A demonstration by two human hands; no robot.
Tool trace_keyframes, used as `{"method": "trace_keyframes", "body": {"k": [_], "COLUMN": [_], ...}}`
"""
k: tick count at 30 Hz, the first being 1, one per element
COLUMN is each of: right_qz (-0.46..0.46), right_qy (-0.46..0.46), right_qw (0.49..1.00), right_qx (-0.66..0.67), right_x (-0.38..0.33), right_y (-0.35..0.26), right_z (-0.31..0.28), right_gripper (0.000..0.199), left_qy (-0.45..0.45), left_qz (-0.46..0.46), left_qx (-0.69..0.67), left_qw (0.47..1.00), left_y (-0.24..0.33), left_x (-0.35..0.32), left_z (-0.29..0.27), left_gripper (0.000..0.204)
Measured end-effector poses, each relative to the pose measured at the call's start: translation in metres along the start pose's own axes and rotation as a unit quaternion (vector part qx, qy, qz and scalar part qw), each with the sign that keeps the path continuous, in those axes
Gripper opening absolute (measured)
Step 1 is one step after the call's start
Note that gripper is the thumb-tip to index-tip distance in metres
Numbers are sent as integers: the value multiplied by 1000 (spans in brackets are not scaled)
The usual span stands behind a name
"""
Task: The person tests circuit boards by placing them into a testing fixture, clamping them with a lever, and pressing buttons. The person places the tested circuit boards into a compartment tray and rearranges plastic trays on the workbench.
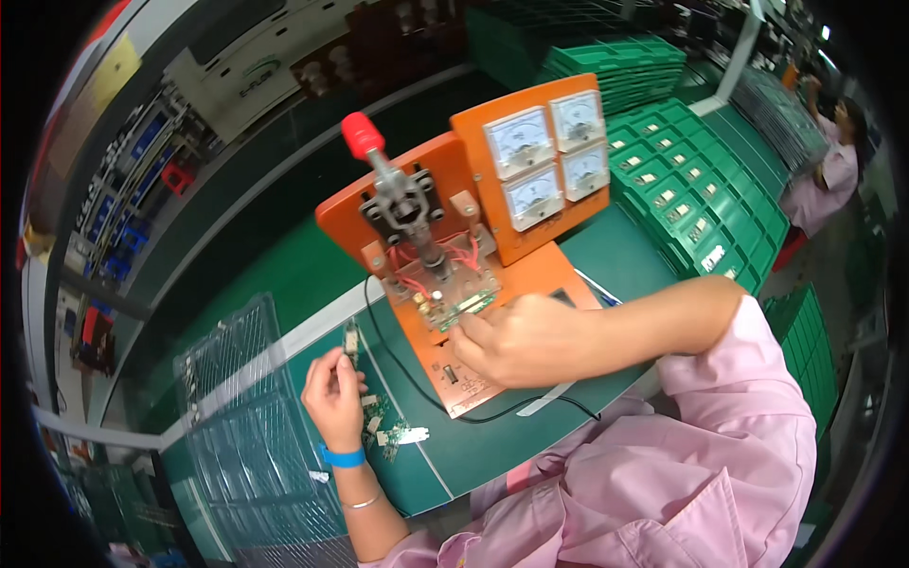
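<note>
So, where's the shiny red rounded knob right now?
In the head view, the shiny red rounded knob is above and left of centre, on top of the grey metal lever, left of the orange panel with four white dials.

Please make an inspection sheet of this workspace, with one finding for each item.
Surface: green table, partly covered.
Job's things: orange fixture with four meters; loose circuit boards; green tray holding boards.
Clutter: pale strip near the fixture.
Left hand: pinches a small board.
Right hand: at a board on the fixture; grip unclear.
Cables: black cable curving past the fixture; red wires on it.
Surroundings: clear plastic trays at left, co-worker at upper right.
</note>
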State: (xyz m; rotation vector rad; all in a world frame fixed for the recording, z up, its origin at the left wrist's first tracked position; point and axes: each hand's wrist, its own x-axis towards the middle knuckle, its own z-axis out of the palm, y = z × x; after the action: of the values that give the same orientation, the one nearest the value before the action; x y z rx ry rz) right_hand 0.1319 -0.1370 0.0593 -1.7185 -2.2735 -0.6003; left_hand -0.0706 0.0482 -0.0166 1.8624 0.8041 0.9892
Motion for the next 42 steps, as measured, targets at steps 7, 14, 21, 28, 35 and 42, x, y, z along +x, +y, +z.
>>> {"method": "trace_keyframes", "body": {"k": [7,14,21,28,35,42], "right_qz": [47,450,645,549,247,224], "right_qy": [34,88,-9,140,106,64], "right_qw": [998,880,753,819,954,955], "right_qx": [32,-123,-131,-95,134,184], "right_x": [-19,-173,-353,-223,-101,-62], "right_y": [6,137,181,110,29,9], "right_z": [33,-39,-35,-64,12,54], "right_gripper": [6,12,17,14,21,41], "left_qy": [-144,-151,-141,-181,-232,-248], "left_qz": [50,-24,-42,-100,-45,-37], "left_qx": [-31,-49,-81,-94,9,-9], "left_qw": [988,987,986,974,972,968], "left_y": [-5,10,24,35,26,35], "left_x": [-16,-20,-17,-3,23,22], "left_z": [-6,13,23,53,69,73], "left_gripper": [13,17,21,17,17,20]}}
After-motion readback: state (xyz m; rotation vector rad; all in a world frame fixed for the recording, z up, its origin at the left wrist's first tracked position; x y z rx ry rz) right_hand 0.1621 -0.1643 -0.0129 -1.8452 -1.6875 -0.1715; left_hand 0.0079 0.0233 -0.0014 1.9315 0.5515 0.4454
